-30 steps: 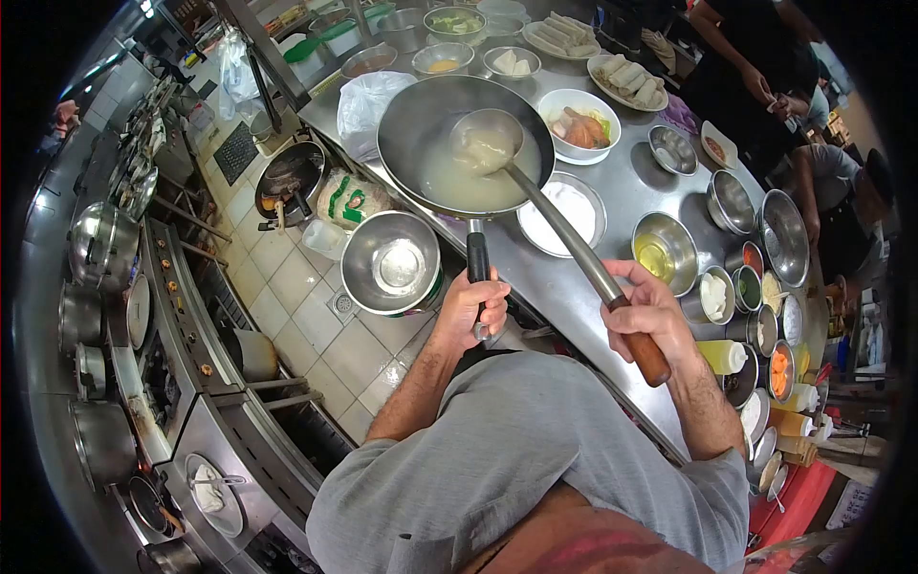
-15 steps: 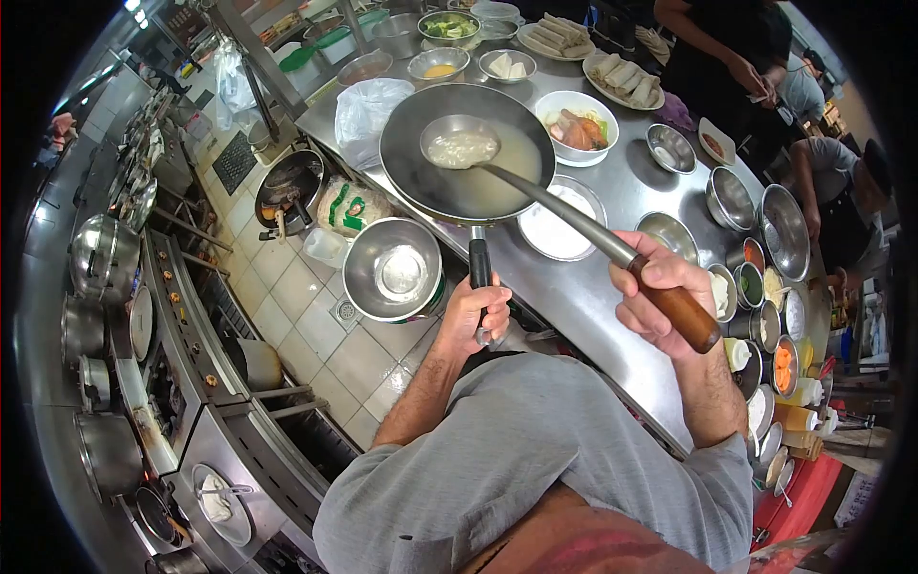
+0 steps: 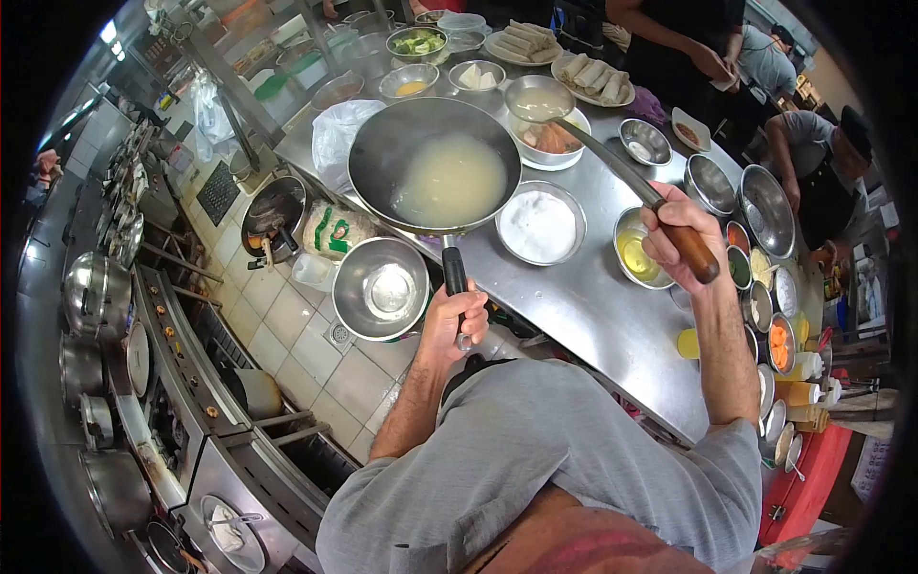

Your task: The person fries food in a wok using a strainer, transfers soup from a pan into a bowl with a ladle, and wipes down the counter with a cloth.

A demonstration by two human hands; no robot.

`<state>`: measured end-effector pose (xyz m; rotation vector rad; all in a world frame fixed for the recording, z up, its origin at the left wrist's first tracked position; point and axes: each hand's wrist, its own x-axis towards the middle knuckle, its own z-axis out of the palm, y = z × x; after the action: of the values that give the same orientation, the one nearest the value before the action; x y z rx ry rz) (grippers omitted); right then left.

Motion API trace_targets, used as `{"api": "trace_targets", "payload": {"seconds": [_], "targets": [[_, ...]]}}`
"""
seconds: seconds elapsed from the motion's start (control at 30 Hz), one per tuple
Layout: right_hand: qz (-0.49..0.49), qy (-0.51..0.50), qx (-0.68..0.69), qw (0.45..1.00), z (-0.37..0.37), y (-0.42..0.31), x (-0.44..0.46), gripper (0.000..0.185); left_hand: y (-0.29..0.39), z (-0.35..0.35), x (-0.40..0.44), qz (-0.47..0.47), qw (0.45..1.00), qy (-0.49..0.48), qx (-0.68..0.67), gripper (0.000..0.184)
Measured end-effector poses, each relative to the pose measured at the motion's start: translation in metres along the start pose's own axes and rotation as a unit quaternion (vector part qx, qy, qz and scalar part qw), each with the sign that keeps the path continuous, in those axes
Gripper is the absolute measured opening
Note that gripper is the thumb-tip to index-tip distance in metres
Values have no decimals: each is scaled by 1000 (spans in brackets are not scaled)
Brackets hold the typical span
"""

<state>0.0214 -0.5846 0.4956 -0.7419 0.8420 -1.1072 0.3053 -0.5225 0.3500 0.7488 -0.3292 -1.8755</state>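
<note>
Black wok (image 3: 376, 177) beyond left grip (image 3: 449, 322), ladle bowl (image 3: 515, 101) beyond right grip (image 3: 687, 228), both grips tight round the handles (image 3: 453, 270).

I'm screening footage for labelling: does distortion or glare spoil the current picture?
Head view: strong fisheye bending curves the stove front at frame left, corners black; head view: glare on the steel counter and the bowl by the left hand; head view: pan and ladle readable.

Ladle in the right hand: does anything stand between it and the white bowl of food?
Nothing visible does. The ladle, in the right hand, overlaps the far part of the white bowl in this view. How high it hangs cannot be told.
</note>
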Motion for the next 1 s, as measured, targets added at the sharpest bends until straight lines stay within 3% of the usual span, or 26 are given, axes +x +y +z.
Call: {"api": "trace_targets", "payload": {"seconds": [0.23, 0.33, 0.5, 0.6, 0.73, 0.9, 1.0], "targets": [[-9, 58, -153, 986, -36, 20, 29, 51, 4, -1, 4, 3, 1000, 1, 13, 18], [1, 102, -326, 940, -40, 30, 31, 63, 6, 1, 7, 4, 1000, 0, 21, 19], [-21, 87, -427, 900, -51, 46, 26, 66, 11, 5, 16, 5, 1000, -2, 31, 19], [-28, 87, -532, 842, -51, 49, 17, 67, 15, 7, 25, 6, 999, -12, 38, 20], [-75, 93, -538, 834, -61, 51, 11, 68, 20, 15, 36, 6, 998, -20, 56, 21], [-84, 92, -400, 908, -50, 40, -3, 68, 28, 24, 56, 4, 997, -23, 71, 22], [-80, 92, -368, 922, -36, 34, -9, 67, 33, 26, 70, 3, 996, -47, 71, 20]]}}
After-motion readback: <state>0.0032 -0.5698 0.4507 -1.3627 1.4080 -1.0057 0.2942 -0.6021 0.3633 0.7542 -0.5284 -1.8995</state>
